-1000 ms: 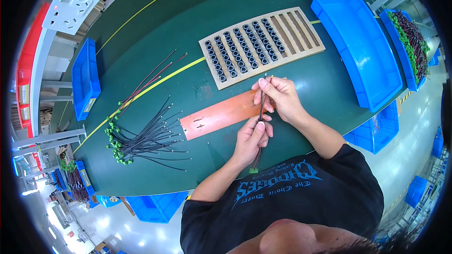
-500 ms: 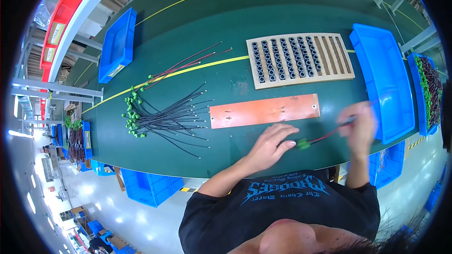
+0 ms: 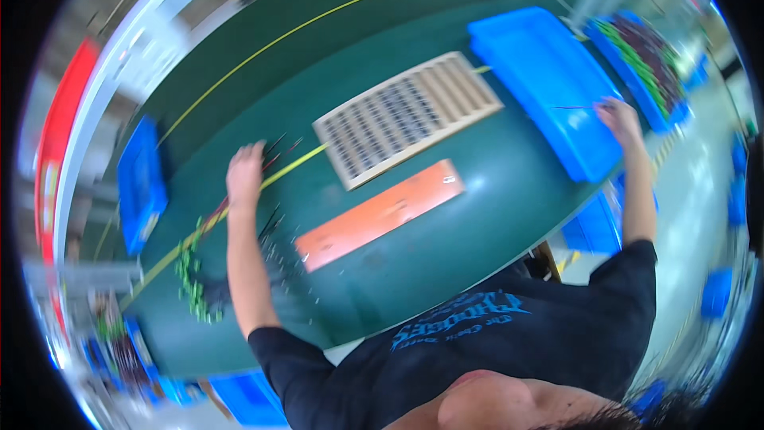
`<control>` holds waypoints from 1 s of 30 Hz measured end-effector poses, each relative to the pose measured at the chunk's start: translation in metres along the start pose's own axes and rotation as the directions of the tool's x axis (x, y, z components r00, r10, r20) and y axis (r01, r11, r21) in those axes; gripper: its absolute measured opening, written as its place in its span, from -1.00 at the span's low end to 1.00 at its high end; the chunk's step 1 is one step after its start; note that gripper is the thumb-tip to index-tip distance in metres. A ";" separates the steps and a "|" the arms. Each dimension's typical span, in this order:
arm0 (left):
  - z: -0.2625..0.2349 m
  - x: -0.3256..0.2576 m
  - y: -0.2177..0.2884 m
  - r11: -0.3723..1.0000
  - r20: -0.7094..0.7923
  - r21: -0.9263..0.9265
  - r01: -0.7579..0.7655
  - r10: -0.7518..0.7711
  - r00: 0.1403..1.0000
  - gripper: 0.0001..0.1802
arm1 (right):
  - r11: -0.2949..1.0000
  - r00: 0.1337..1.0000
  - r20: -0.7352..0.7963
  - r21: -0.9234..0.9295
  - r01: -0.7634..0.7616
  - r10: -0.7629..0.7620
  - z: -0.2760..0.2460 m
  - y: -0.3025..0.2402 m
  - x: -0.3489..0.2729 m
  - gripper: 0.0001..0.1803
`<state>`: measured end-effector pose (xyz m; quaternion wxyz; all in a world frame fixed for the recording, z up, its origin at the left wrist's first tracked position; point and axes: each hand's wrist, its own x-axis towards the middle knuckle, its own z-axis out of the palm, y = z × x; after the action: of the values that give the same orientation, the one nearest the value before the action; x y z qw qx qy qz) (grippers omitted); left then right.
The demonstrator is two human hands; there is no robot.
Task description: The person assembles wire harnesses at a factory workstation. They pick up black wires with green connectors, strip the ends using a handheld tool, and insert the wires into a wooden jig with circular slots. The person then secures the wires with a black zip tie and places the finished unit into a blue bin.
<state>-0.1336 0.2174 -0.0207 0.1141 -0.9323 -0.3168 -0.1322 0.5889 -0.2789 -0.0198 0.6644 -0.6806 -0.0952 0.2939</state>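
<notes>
My right hand (image 3: pixel 617 115) reaches far right over a large blue tray (image 3: pixel 549 80) and pinches a thin reddish wire (image 3: pixel 574 107) that sticks out to the left. My left hand (image 3: pixel 245 171) stretches out to the left, fingers apart, over a few loose red and black wires (image 3: pixel 274 151) lying by a yellow line on the green table (image 3: pixel 477 215). Between the hands lie a slotted wooden tray (image 3: pixel 406 115) and a flat orange board (image 3: pixel 380 213). The picture is motion-blurred.
A bundle of black wires with green ends (image 3: pixel 191 279) lies near my left elbow. A blue bin (image 3: pixel 142 183) stands at the table's left end. Another blue bin (image 3: pixel 641 56), full of green and dark wires, is beyond the big tray.
The hands have spread apart. My right hand carried the wire from in front of me out over the blue tray. My left hand let go and reached left to the loose wires.
</notes>
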 end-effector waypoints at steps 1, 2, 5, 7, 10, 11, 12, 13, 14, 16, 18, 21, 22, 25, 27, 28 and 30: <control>0.007 0.000 -0.011 1.000 0.020 0.020 -0.006 0.005 1.000 -0.63 | 0.992 0.996 0.054 -0.110 -0.058 0.064 0.027 -0.009 -0.012 -0.69; 0.008 0.009 -0.007 1.000 0.073 0.007 0.015 -0.015 0.997 -0.65 | 0.950 0.993 0.030 -0.297 -0.098 0.112 0.035 -0.014 -0.023 -0.70; 0.036 0.044 0.006 0.994 0.026 -0.036 -0.106 0.107 0.994 -0.68 | 0.045 0.991 0.011 -0.999 0.017 -0.135 -0.049 -0.014 -0.009 -0.63; -0.004 0.022 -0.002 0.995 0.099 0.030 -0.096 0.092 0.991 -0.73 | -0.313 0.941 0.055 -0.948 -0.055 -0.333 -0.011 -0.002 -0.019 -0.44; -0.068 -0.005 -0.009 0.989 0.162 -0.147 0.022 0.002 0.987 -0.79 | -0.093 0.802 0.094 -0.994 0.049 -0.589 -0.007 -0.028 -0.070 -0.34; -0.089 -0.029 -0.015 0.978 0.155 -0.204 0.030 0.002 0.988 -0.81 | -0.002 0.818 0.128 -0.988 0.153 -0.560 0.016 -0.034 -0.088 -0.43; -0.107 -0.056 -0.017 0.973 0.212 -0.224 0.059 -0.010 0.977 -0.82 | -0.028 0.748 0.241 -0.958 0.286 -0.618 0.039 -0.030 -0.112 -0.54; -0.122 -0.074 -0.017 0.965 0.264 -0.252 0.074 -0.005 0.964 -0.83 | -0.053 0.663 0.325 -0.917 0.396 -0.674 0.066 -0.026 -0.128 -0.65; -0.128 -0.086 -0.016 0.953 0.305 -0.294 0.075 0.019 0.952 -0.84 | -0.071 0.615 0.436 -0.848 0.525 -0.657 0.096 -0.018 -0.137 -0.70; -0.134 -0.111 -0.004 0.953 0.350 -0.286 0.102 0.005 0.937 -0.85 | -0.108 0.473 0.612 -0.675 0.730 -0.634 0.148 0.003 -0.165 -0.79; -0.138 -0.113 0.014 0.944 0.344 -0.319 0.082 0.035 0.938 -0.88 | -0.026 0.461 0.687 -0.571 0.820 -0.561 0.212 0.019 -0.184 -0.83; -0.116 -0.121 0.032 0.981 0.292 -0.163 0.106 -0.055 0.955 -0.90 | -0.105 0.370 0.738 -0.509 0.854 -0.565 0.289 0.027 -0.172 -0.77; -0.103 -0.132 0.030 0.983 0.248 -0.148 0.111 -0.072 0.966 -0.91 | -0.038 0.381 0.741 -0.479 0.877 -0.553 0.306 0.032 -0.154 -0.75; -0.085 -0.157 0.033 0.965 0.308 -0.135 0.227 -0.176 0.935 -0.92 | 0.126 0.474 0.703 -0.488 0.864 -0.530 0.341 0.045 -0.116 -0.70; -0.079 -0.152 0.030 0.955 0.236 -0.208 0.210 -0.159 0.959 -0.92 | 0.147 0.462 0.686 -0.467 0.872 -0.562 0.353 0.053 -0.106 -0.69; -0.078 -0.151 0.026 0.949 0.205 -0.229 0.216 -0.170 0.964 -0.92 | 0.105 0.431 0.704 -0.457 0.883 -0.564 0.349 0.055 -0.104 -0.69; -0.097 -0.148 0.023 0.941 0.166 -0.241 0.236 -0.199 0.966 -0.92 | 0.256 0.456 0.735 -0.377 0.890 -0.501 0.352 0.061 -0.120 -0.71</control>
<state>-0.2494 0.0879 0.0205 -0.0463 -0.9053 -0.4052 -0.1186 0.2910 -0.0487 -0.0256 0.3418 -0.6629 -0.6647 0.0429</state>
